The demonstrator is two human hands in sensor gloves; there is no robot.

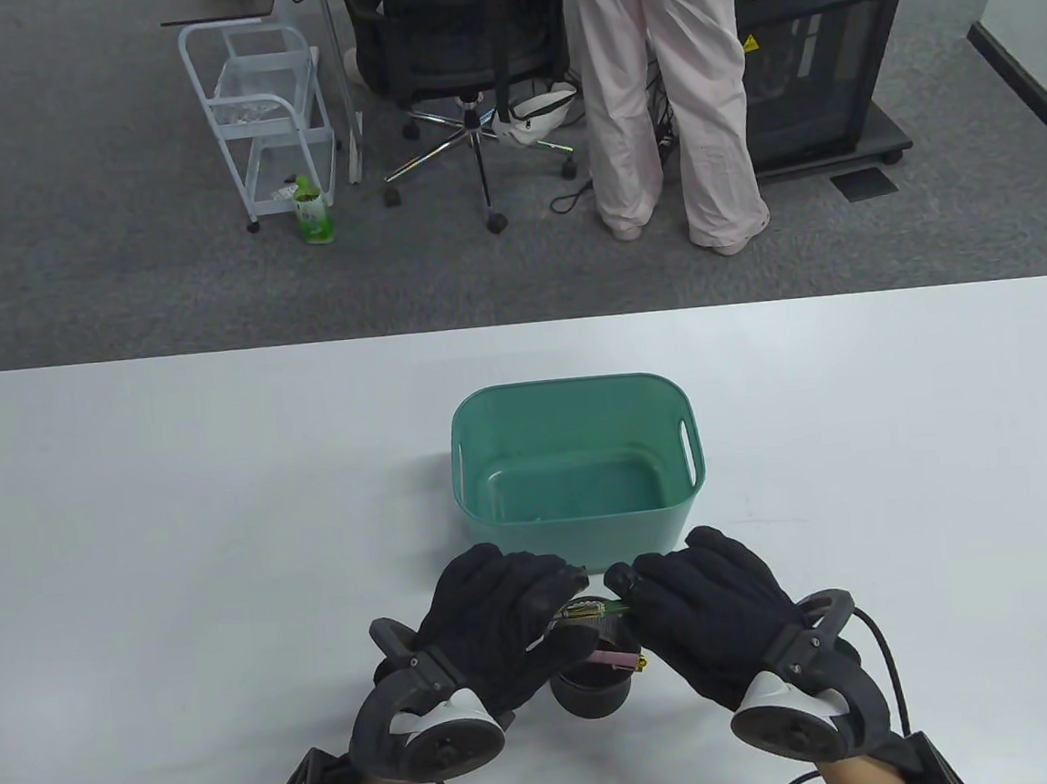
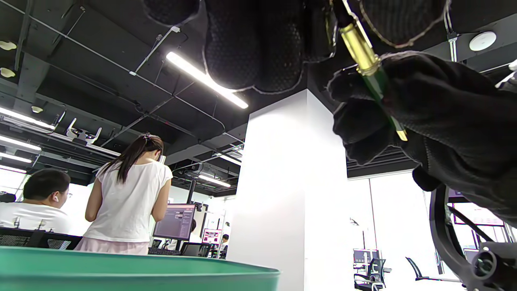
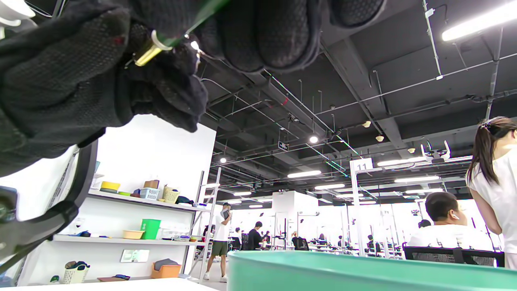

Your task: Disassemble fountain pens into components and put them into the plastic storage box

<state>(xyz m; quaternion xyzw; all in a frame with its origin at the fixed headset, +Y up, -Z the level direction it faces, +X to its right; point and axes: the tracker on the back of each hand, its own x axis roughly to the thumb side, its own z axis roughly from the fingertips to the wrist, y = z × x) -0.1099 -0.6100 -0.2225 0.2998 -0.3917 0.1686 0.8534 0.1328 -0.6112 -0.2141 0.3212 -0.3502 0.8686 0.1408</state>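
Gripping one green pen between them, the left hand and right hand hold it level just above a dark cup near the table's front edge. Each hand has its fingers curled round one end, so the joint with its gold band sits in the gap between them; that looks like a hold for twisting or pulling the two halves apart. In the left wrist view the gold band and green barrel run from the left fingers into the right hand's grasp, with a small gold tip showing at the far end.

A pink pen lies across the cup's mouth, probably waiting its turn. So two pens can be counted, one in hand and one on the cup; whether more stand inside the cup cannot be told.

One teal box stands just behind the hands, at the table's middle, close enough for parts to be dropped in with a short reach. No parts show in it yet.
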